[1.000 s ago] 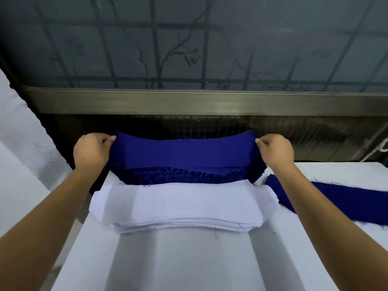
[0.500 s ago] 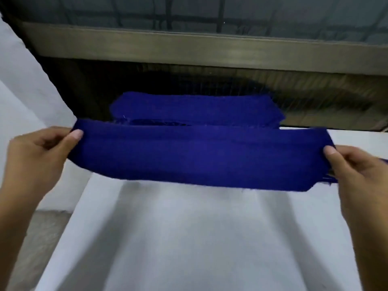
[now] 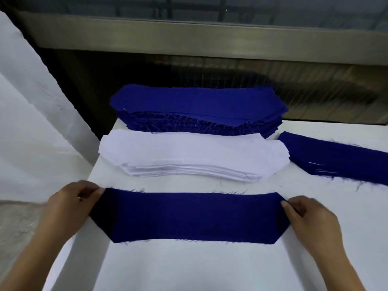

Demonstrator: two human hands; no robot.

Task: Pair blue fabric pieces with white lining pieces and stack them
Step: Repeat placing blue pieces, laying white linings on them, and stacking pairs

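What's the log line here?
blue piece: flat on table; left hand: pinches left end; right hand: pinches right end; white lining stack: behind, untouched

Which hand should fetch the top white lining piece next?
Left, narrowly. Both hands pinch the ends of the blue piece, but the left hand lies nearer the white lining stack than the right hand, with only bare table between.

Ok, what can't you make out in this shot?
Head view:
Side blue pile: cut off by the right frame edge.
Layer counts in blue stack and white lining stack: edges too fine.
Grip under the blue piece: underside hidden by the left hand and right hand.
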